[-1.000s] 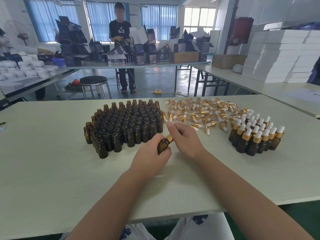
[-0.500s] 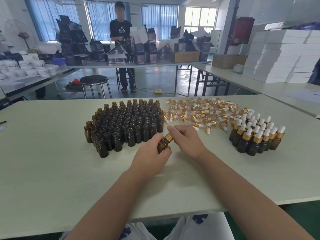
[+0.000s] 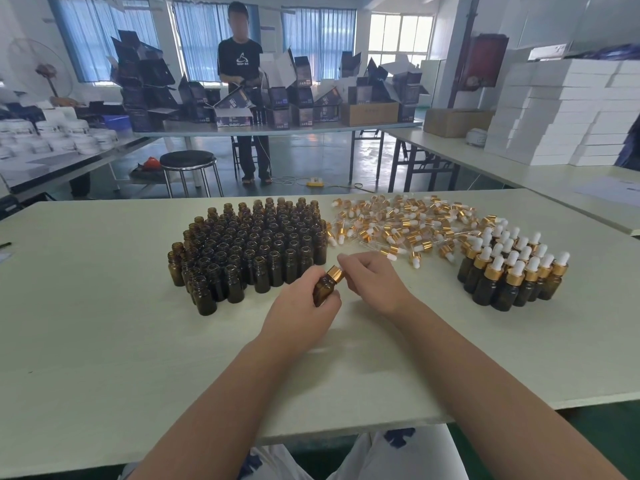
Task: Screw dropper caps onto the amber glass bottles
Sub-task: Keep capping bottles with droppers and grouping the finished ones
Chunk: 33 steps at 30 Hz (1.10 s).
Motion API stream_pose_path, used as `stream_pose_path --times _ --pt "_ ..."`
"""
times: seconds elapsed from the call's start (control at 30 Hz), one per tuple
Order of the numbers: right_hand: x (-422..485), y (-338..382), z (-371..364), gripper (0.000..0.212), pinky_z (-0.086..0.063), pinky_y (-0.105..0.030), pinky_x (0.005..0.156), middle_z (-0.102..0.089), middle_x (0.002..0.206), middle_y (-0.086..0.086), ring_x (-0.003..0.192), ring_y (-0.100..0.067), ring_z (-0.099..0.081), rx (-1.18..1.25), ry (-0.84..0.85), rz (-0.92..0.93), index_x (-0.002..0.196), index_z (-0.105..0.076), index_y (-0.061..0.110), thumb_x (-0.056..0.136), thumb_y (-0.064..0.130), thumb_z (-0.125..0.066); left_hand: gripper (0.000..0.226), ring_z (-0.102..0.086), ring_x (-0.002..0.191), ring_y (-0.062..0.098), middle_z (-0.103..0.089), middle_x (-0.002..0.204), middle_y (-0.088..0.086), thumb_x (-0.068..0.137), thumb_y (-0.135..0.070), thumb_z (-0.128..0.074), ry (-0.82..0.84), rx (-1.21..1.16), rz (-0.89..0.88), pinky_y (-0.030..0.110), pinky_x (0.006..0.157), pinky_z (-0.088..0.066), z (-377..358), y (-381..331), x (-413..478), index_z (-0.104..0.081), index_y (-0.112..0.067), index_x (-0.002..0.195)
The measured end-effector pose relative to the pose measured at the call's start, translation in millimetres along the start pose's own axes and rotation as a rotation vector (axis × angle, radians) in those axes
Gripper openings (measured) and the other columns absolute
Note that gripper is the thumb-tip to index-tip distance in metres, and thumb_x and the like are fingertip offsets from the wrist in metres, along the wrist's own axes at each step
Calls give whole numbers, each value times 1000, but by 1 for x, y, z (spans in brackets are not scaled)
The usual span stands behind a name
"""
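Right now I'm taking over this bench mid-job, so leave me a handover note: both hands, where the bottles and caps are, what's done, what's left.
Left hand grips one small amber glass bottle, tilted, above the pale table.
Right hand pinches the gold-collared dropper cap on its neck; whether it is fully tight cannot be told.
Done: a group of capped amber bottles stands at right.
To do: the large cluster of uncapped amber bottles at left; the pile of loose gold-and-white dropper caps lies behind, between the groups.
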State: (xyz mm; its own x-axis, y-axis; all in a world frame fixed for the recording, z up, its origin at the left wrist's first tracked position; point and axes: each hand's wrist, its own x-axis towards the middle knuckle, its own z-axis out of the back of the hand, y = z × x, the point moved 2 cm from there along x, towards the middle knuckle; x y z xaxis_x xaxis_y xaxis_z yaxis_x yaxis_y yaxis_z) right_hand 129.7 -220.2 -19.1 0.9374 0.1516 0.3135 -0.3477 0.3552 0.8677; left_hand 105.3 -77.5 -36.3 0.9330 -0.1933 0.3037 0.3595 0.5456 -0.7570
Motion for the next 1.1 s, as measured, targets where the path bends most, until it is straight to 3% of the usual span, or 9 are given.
stream_pose_path --times 0.17,0.23,0.4,0.57,0.73,0.87,1.0,1.1 --pt "2 -2 0 26 -34 -18 55 -45 61 10 57 -4 -38 -112 -84 67 70 -49 21 95 27 -52 9 -46 58 14 -50 65 -2 88 -28 -54 0 4 -3 31 57 -38 0 0 0 -48 -27 82" --pt "3 -3 1 21 -35 -16 56 -46 66 5 60 -5 -38 -95 -104 95 74 -50 17 94 23 -54 7 -46 58 13 -52 66 -1 88 -28 -55 0 6 -6 31 57 -39 0 0 0 -49 -26 84" --pt "3 -4 2 33 -32 -14 53 -40 59 7 55 -3 -34 -75 -121 113 68 -49 1 94 20 -58 5 -48 59 14 -51 66 -2 88 -27 -55 5 17 -11 34 58 -41 1 -3 -1 -51 -24 87" --pt "3 0 3 47 -27 -15 47 -30 45 12 47 -4 -29 -86 -102 126 53 -36 18 96 27 -56 5 -52 62 20 -53 67 0 87 -26 -55 14 43 -8 39 59 -44 2 -7 -3 -52 -23 87" --pt "2 1 1 54 -23 -14 43 -24 43 10 43 -7 -24 -92 -93 79 49 -32 22 95 42 -52 9 -50 60 18 -52 66 -2 88 -26 -55 3 23 0 39 59 -44 2 -6 -3 -48 -23 92" --pt "3 3 3 50 -24 -13 44 -26 44 11 44 -6 -26 -62 -104 87 55 -40 11 95 37 -54 18 -49 58 15 -52 68 -3 90 -28 -57 -9 -2 5 37 57 -41 2 -5 -2 -41 -23 97" --pt "1 6 3 40 -31 -16 49 -37 50 13 48 -3 -34 -22 -87 87 62 -46 13 96 31 -55 17 -44 51 5 -48 66 -8 91 -32 -57 -3 -27 17 28 54 -36 2 -2 -2 -42 -26 93" --pt "-1 9 4 26 -32 -21 53 -45 62 -4 50 -5 -35 28 -37 70 75 -54 11 97 25 -54 13 -42 51 3 -46 66 -10 91 -35 -56 2 -36 13 25 54 -34 3 -1 -1 -44 -30 87"
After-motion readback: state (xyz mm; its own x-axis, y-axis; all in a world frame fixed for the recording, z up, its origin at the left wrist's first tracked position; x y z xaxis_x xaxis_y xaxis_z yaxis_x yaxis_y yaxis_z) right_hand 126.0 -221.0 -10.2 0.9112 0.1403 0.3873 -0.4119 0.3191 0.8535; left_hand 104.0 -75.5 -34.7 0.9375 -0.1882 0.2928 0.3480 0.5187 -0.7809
